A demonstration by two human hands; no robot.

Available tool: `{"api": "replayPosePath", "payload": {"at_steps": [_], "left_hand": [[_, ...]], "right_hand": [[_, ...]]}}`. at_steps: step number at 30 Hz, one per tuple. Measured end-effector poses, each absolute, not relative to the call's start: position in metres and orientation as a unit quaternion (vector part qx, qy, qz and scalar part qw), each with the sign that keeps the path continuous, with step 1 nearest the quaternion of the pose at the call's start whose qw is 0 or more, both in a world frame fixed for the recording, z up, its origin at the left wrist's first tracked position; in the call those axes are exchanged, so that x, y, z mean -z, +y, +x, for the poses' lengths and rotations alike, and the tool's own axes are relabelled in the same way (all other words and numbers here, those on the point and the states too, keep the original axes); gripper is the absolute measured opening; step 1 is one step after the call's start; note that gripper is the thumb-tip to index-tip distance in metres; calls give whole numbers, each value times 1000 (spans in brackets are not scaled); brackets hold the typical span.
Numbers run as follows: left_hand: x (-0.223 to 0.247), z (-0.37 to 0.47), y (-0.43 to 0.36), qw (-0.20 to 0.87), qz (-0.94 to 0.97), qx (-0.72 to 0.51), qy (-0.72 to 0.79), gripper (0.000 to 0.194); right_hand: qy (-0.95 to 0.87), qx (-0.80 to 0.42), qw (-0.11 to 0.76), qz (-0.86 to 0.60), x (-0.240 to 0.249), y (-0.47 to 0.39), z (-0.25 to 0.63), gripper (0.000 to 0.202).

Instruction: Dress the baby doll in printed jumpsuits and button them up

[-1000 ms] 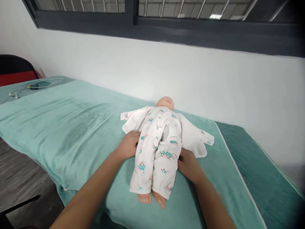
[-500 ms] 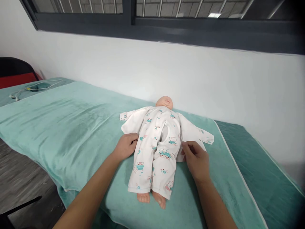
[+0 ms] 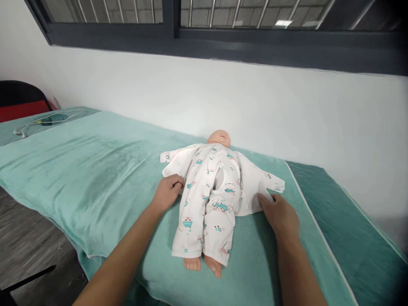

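Note:
A baby doll [image 3: 219,137] lies on its back, its bare feet [image 3: 192,264] toward me. White printed trousers [image 3: 219,206] cover its legs and front. Under them a white baby shirt [image 3: 253,187] is spread open, its sleeves stretched to both sides. My right hand [image 3: 281,213] is closed, pinching the lower corner of the shirt's right-hand flap between thumb and fingers. By the left edge of the trousers, my left hand [image 3: 168,191] is closed at the other flap's lower edge; its fingertips are partly hidden.
The doll rests on a bed with a green blanket [image 3: 105,170], against a white wall [image 3: 134,85]. A dark window frame [image 3: 223,44] runs above. A white cable [image 3: 63,114] lies at the far left, near a red and black chair [image 3: 22,102].
My right hand has moved rightward, away from the trousers to the shirt flap's outer corner, and the flap now lies more spread. My left hand has hardly moved.

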State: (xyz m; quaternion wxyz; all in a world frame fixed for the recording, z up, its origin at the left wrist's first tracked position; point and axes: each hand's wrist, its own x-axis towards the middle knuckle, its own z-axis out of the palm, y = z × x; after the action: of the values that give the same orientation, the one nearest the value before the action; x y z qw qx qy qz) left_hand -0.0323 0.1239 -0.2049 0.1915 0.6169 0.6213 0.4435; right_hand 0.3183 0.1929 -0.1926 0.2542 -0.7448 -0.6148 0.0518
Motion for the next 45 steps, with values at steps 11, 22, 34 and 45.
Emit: {"api": "replayPosePath", "payload": {"at_steps": [11,22,34,45], "left_hand": [[209,-34,138,140,569,-461,666,21],[222,-36,149,24,541,-456,706,22],[214,-44,236,-131,577,-394,703,34],[173,-40,257,178,484,-488,704,27]], "right_hand": [[-658,-368,519,-402,131,163,240,21],[-628,-303,485,-528,114,196,220,26],[-736,-241,297,-558,121,262,165,54],[-735,-225,287,-571,124,257,163,60]]}}
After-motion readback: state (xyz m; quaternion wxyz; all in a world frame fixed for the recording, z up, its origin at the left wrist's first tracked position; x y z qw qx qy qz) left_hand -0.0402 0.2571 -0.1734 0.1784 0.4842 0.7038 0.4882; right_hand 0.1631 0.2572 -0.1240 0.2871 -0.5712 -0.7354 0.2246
